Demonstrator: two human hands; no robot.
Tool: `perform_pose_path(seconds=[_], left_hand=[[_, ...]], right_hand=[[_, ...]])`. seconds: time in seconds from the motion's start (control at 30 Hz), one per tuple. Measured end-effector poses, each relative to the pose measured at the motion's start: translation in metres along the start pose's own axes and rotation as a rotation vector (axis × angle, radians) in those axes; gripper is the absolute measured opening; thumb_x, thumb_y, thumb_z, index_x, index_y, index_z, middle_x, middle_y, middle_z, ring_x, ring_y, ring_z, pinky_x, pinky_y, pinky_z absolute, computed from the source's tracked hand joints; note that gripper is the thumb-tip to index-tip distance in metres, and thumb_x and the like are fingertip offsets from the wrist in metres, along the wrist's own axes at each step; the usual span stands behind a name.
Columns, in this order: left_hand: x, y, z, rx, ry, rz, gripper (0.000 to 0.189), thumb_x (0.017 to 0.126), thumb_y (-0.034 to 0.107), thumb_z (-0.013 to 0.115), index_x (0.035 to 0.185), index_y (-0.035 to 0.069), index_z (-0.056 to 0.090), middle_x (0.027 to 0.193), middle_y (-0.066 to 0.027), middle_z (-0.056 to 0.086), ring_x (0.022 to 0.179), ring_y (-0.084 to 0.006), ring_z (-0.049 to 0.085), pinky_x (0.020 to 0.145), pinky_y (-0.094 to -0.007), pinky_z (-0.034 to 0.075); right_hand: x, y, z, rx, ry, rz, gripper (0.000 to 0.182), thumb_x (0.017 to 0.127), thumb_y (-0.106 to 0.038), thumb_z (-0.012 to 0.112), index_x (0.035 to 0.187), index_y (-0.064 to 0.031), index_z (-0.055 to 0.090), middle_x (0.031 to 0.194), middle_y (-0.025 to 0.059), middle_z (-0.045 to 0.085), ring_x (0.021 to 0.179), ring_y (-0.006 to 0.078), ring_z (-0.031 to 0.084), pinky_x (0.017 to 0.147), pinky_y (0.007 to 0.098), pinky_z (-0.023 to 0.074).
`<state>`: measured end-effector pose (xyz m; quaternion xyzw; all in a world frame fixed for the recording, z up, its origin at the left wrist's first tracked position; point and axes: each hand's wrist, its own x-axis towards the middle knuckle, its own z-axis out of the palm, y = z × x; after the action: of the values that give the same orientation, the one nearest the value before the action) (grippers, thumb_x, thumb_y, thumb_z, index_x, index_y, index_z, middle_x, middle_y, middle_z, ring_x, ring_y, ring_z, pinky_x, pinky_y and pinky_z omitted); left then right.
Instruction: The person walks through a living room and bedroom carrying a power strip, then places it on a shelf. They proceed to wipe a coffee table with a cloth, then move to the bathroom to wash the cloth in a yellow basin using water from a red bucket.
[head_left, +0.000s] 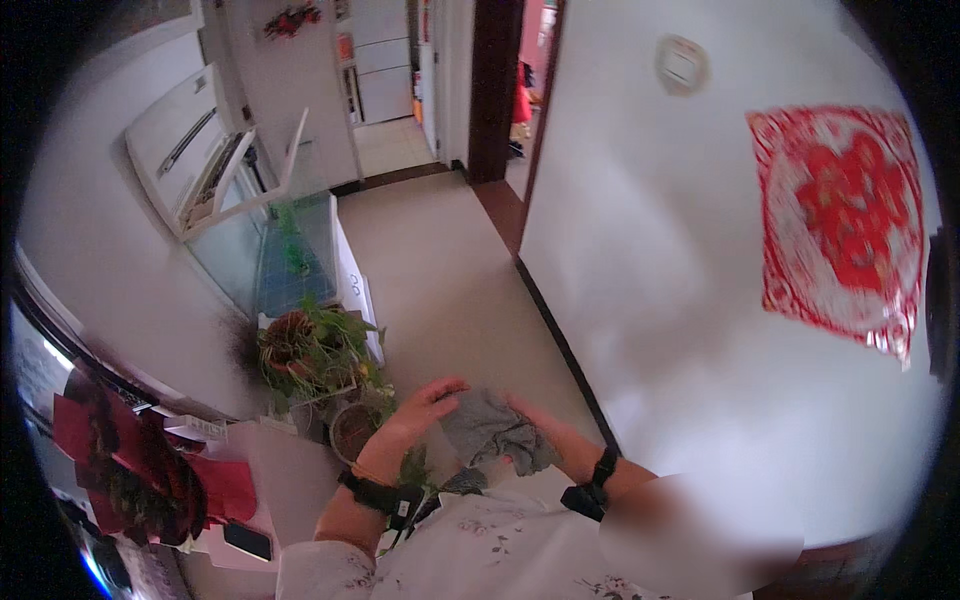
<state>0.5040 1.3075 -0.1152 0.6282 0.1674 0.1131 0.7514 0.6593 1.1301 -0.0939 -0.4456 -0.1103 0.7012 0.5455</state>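
A crumpled grey cloth is in front of my body at waist height. My right hand is at its right side and holds it, with the cloth covering most of the fingers. A fingertip shows at the cloth's lower part. My left hand is at the cloth's left edge, fingers apart. Whether it touches the fabric is hard to make out. Black straps circle both forearms, the left strap and the right strap.
Potted plants stand left of my hands, beside a glass tank with a raised lid. A smartphone lies on the pink-toned surface at lower left, near a red-wrapped bouquet. A wall with a red decoration rises at right.
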Motion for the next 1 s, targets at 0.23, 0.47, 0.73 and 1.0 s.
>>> perform_pose_path(seconds=[0.23, 0.47, 0.73, 1.0], left_hand=[[0.145, 0.034, -0.086, 0.467, -0.11, -0.131, 0.043, 0.075, 0.025, 0.06, 0.11, 0.002, 0.051, 0.099, -0.0134, 0.056, 0.087, -0.0211, 0.054, 0.076, -0.0304, 0.043], [0.311, 0.041, -0.182, 0.463, -0.065, 0.06, 0.042, 0.075, 0.023, 0.061, 0.111, 0.004, 0.051, 0.103, -0.0125, 0.054, 0.094, -0.0215, 0.052, 0.081, -0.0317, 0.042], [0.458, 0.057, -0.324, 0.372, 0.449, 0.087, 0.044, 0.074, 0.014, 0.06, 0.115, 0.005, 0.046, 0.112, -0.0096, 0.049, 0.103, -0.0202, 0.046, 0.086, -0.0315, 0.039], [0.528, 0.111, -0.472, 0.144, 0.638, 0.015, 0.039, 0.075, 0.008, 0.058, 0.113, 0.007, 0.047, 0.103, -0.004, 0.051, 0.086, -0.0128, 0.05, 0.071, -0.0263, 0.044]], right_hand=[[0.1, -0.144, 0.029, -0.187, 0.079, 0.058, 0.051, 0.086, -0.046, 0.037, 0.119, -0.0072, 0.042, 0.108, 0.0063, 0.053, 0.092, 0.0152, 0.053, 0.071, 0.027, 0.0476], [0.26, -0.237, -0.064, 0.098, -0.035, 0.1, 0.052, 0.087, -0.046, 0.036, 0.117, -0.0039, 0.043, 0.111, 0.0102, 0.051, 0.097, 0.0181, 0.052, 0.079, 0.0285, 0.0451], [0.453, -0.389, -0.07, -0.156, -0.111, 0.041, 0.054, 0.084, -0.05, 0.038, 0.112, -0.0041, 0.047, 0.097, 0.01, 0.056, 0.073, 0.0171, 0.057, 0.056, 0.0274, 0.0504], [0.656, -0.504, -0.031, -0.201, -0.387, 0.234, 0.044, 0.087, -0.042, 0.037, 0.116, -0.0097, 0.045, 0.102, 0.0063, 0.056, 0.082, 0.0154, 0.057, 0.064, 0.0285, 0.0494]])
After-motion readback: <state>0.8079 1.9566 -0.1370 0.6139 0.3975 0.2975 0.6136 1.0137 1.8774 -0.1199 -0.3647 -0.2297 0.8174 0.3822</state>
